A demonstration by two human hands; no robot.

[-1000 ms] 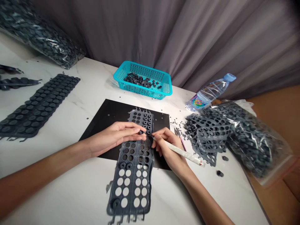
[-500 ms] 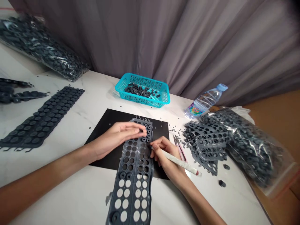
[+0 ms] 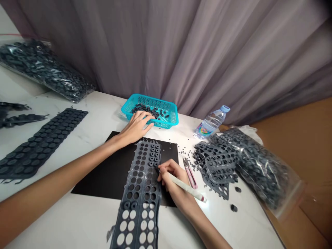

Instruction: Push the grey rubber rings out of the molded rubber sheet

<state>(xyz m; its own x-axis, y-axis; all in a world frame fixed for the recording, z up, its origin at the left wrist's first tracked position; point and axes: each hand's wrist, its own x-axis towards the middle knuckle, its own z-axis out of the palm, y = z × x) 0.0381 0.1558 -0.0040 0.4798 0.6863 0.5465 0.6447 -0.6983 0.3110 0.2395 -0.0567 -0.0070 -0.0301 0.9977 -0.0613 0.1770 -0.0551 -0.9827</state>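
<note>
My left hand (image 3: 138,125) reaches over the near rim of the turquoise basket (image 3: 171,112), fingers stretched and thumb apart; nothing shows in it, though the fingertips are partly hidden. Small black rubber pieces (image 3: 157,112) lie in the basket. My right hand (image 3: 174,178) is closed round a white pen-like tool (image 3: 185,186), its dark tip at the right edge of a perforated dark rubber sheet (image 3: 141,186). Rows of round holes run down this sheet. Several ring-shaped pieces (image 3: 153,154) sit in its upper right part, and two more farther down on the left. Beneath it lies a black mat (image 3: 98,180).
Pink-handled snips (image 3: 190,174) lie right of the mat. Beyond are perforated scrap sheets (image 3: 216,160), a water bottle (image 3: 211,122) and a bag of black parts (image 3: 261,169). Left stand a studded rubber sheet (image 3: 44,141) and another full bag (image 3: 44,69). Tiny black discs litter the table.
My left hand has moved from the perforated sheet up and away to the basket. The right hand keeps its hold on the pen-like tool beside the sheet. The whole view has shifted slightly.
</note>
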